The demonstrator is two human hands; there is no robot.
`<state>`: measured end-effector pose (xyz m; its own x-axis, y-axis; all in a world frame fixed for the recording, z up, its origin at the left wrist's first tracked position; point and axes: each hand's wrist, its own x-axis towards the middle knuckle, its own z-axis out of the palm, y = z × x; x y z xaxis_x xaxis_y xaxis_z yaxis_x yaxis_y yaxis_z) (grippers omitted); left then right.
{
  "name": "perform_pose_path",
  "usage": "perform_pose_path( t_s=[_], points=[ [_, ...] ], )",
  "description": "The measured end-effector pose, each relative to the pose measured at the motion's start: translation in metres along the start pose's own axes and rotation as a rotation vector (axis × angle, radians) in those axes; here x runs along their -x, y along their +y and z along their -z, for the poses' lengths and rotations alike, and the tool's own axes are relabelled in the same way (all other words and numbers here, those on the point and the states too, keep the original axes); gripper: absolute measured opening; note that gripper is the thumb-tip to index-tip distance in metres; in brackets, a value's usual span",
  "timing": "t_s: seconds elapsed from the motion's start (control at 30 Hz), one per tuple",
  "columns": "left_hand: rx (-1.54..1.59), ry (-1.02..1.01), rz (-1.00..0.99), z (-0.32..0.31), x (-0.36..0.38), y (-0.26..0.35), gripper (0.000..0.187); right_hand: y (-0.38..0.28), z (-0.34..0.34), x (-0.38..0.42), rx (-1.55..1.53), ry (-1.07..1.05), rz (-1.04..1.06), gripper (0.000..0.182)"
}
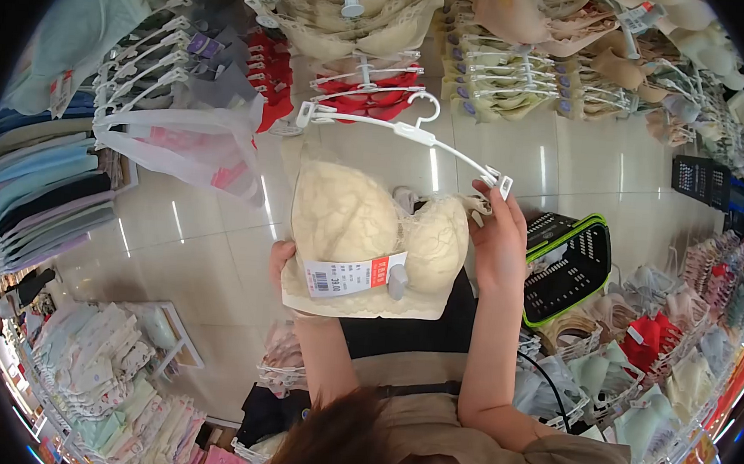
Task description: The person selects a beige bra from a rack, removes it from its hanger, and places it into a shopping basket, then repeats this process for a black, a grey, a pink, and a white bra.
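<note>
A cream lace bra (347, 222) is held up in front of me, cups facing up toward the camera. A white and orange price tag (354, 274) with a grey plastic security tag (398, 281) lies across its lower front. My left hand (281, 263) grips the bra's left side edge; most of its fingers are hidden behind the fabric. At the upper right, my right hand (501, 237) has its fingertips closed at the clip end of a white plastic hanger (413, 134), beside the bra's strap. The hanger slants above the bra, its left clip apart from the fabric.
Racks of hanging bras (356, 33) line the far side. A white mesh bag (192, 146) hangs at left, near folded clothes (47, 183). A black and green shopping basket (572, 276) is at right. Patterned garments (92, 350) fill the lower left.
</note>
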<state>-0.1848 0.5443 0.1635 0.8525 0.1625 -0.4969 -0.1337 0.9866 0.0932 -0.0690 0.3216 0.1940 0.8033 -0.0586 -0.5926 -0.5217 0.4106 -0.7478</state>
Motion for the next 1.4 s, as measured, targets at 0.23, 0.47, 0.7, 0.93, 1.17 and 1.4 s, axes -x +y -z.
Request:
perform_pose_path(
  t_s=[0.23, 0.47, 0.7, 0.93, 1.17, 1.4],
  points=[
    [0.006, -0.055, 0.031, -0.026, -0.007, -0.011, 0.047, 0.017, 0.007, -0.015, -0.094, 0.087, -0.08, 0.044],
    [0.0, -0.168, -0.045, -0.032, -0.009, -0.015, 0.047, 0.006, 0.002, -0.017, 0.31, -0.002, -0.117, 0.068],
    [0.01, -0.193, -0.196, -0.033, -0.011, -0.018, 0.057, -0.001, -0.023, 0.006, 0.082, -0.205, -0.544, 0.08],
    [-0.1, -0.193, -0.031, -0.028, -0.013, 0.004, 0.048, 0.002, -0.007, 0.01, -0.185, -0.399, -0.118, 0.06],
    [-0.075, 0.057, 0.061, -0.02, -0.01, 0.016, 0.057, -0.011, -0.012, 0.008, 0.022, -0.055, 0.113, 0.045],
    [-0.133, 0.045, 0.038, -0.03, -0.011, 0.01, 0.058, -0.015, -0.013, 0.01, 0.021, 0.014, 0.137, 0.041]
  ],
)
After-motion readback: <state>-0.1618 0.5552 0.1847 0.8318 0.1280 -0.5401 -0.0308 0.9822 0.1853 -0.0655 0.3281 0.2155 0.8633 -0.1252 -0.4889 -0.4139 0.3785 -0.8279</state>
